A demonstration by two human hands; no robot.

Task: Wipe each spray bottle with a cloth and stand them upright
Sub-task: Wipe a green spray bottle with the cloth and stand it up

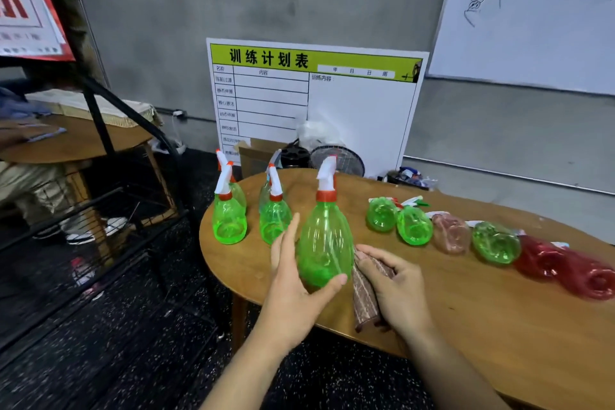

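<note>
Far to the left of my fingers, the finished green bottles (229, 220) stand upright in a cluster near the table (466, 303) edge, nozzles up; I judge they sit there to keep wiped ones apart from the rest. At least four are there, some partly hidden behind others.

My left hand (293, 283) cradles the green spray bottle (324, 243) I am working on, thumb curled under its base and fingers (288, 236) spread up its left flank, holding it upright with its white trigger head on top. That grip steadies it so the other side stays bare for wiping.

Just right of the bottle, my right hand (396, 289) grips the brownish cloth (364, 296), folded into a pad, fingers curled around it, its edge touching or nearly touching the bottle's lower right side.

Further right of my fingers, a row of bottles lies on its side across the table: green ones (414, 226), a pinkish one (451, 236), then red ones (565, 268). They seem to be the queue not yet wiped, within reach of my right hand.
</note>
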